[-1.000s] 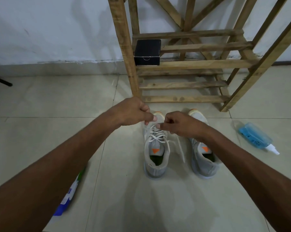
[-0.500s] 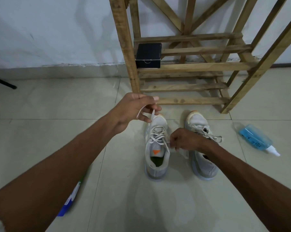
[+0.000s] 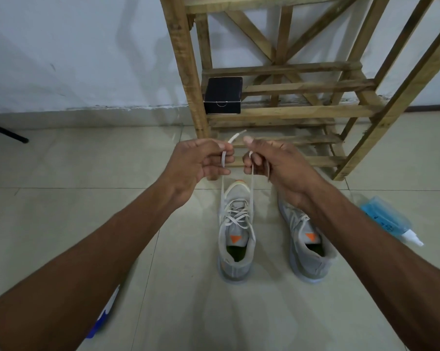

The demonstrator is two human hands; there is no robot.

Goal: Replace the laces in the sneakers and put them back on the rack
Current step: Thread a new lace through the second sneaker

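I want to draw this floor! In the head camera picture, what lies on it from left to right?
Thin black rod → blue-and-white packet → grey mesh sneaker → second grey mesh sneaker → clear blue spray bottle with white nozzle.

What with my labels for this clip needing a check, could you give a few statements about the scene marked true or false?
1. The left hand and right hand each pinch an end of the lace of one sneaker. True.
2. The other sneaker stands on the rack. False: it stands on the floor before the rack.
3. A black box sits on the rack. True.
4. The blue spray bottle stands upright. False: it lies on its side.
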